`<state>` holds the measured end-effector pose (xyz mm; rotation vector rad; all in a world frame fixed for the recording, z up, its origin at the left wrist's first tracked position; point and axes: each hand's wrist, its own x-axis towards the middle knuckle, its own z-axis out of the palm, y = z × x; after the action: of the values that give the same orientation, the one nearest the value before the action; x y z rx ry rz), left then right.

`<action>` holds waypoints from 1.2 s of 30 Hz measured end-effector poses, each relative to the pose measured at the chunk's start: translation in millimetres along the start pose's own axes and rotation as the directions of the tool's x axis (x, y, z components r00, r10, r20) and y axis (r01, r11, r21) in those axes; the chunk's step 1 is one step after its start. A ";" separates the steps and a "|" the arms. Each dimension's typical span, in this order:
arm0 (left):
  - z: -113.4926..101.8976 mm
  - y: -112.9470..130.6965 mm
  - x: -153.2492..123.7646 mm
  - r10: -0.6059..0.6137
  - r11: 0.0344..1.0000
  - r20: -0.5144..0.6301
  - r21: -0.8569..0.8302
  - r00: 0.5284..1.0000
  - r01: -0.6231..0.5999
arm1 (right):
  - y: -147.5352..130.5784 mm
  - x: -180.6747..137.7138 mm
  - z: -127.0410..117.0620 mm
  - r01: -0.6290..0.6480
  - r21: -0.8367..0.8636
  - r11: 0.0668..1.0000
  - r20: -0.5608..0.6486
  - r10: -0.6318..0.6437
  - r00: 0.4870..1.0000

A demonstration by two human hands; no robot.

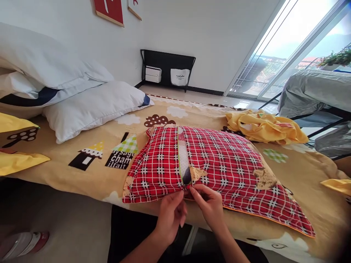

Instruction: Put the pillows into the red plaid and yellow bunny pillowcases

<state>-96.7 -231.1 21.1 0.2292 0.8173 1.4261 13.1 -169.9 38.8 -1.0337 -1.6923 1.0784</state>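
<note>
To the plaid pillow's left, a white pillow (95,107) lies on the bed (59,157). At the plaid pillow (227,164) itself, your left hand (169,217), then right hand (210,205), have fingers (196,193) clamped on its near edge, beside the opening (183,157); yellow cloth (265,128) lies beyond its right half.

Left grip (171,215), right grip (210,202) at open slit (182,155) of plaid pillow (227,164), white pillow (93,110), patterned bedspread (59,159)

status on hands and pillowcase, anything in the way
Left hand and right hand at near end of opening in rectangular red plaid fabric pillowcase. Opening gaping, pale inside showing. Crumpled yellow cloth lies apart.
</note>
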 end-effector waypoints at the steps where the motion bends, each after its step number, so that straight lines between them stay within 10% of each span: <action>1: 3.1 0.8 2.9 0.002 0.999 -0.041 -0.052 0.999 -0.005 | 1.1 -0.7 -0.2 0.014 -0.022 1.000 -0.011 -0.014 1.000; 13: 11.7 -11.5 15.3 0.015 0.975 -0.135 -0.218 0.991 -0.045 | 6.3 -2.2 4.1 0.182 -0.410 0.894 -0.084 -0.236 0.968; 19: 9.5 -18.8 10.0 0.042 0.983 -0.159 -0.172 0.986 -0.069 | -0.3 0.4 3.1 0.510 -0.564 0.649 0.073 -0.576 0.814; 36: 7.8 -17.1 2.4 -0.001 0.991 -0.207 -0.133 0.978 -0.027 | 3.8 0.1 -16.3 0.782 -0.615 0.102 0.506 -0.710 0.490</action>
<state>-78.7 -229.3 15.6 -0.0185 0.8842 1.5284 29.2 -165.0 39.5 -0.3601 -2.4108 -0.4680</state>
